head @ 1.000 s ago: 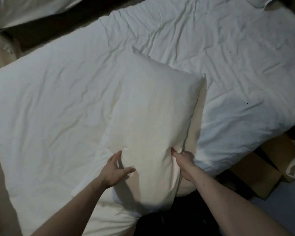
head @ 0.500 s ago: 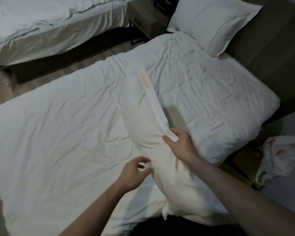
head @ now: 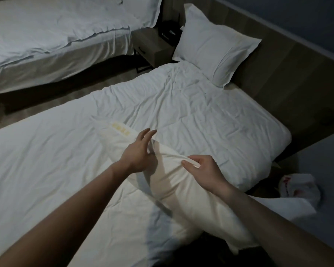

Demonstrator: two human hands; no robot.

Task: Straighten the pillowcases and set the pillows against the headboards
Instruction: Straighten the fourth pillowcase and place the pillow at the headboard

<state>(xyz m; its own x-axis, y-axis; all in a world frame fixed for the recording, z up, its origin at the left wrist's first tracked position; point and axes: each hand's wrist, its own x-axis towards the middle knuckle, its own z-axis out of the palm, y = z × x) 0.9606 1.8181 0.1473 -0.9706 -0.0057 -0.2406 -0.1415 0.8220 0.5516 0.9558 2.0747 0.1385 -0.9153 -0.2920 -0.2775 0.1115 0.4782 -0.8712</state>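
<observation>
A cream pillow (head: pixel 181 191) lies edge-up across the near bed's white duvet (head: pixel 46 170), with a yellow label near its far end. My right hand (head: pixel 204 174) pinches a fold of its case at the upper edge. Fingers spread, my left hand (head: pixel 137 153) hovers over the pillow's far part and holds nothing. A second white pillow (head: pixel 214 45) in a flanged case leans against the wooden headboard (head: pixel 289 60) at the top of the bed.
A second bed (head: pixel 56 35) with white bedding stands at the upper left, across a strip of floor. A wooden nightstand (head: pixel 152 45) sits between the beds. A crumpled white bag (head: pixel 297 185) lies on the floor at the right.
My left hand let go of the pillow's near edge and rose, open, toward its far end. My right hand kept its pinch on the case. The view tilted up toward the headboard.
</observation>
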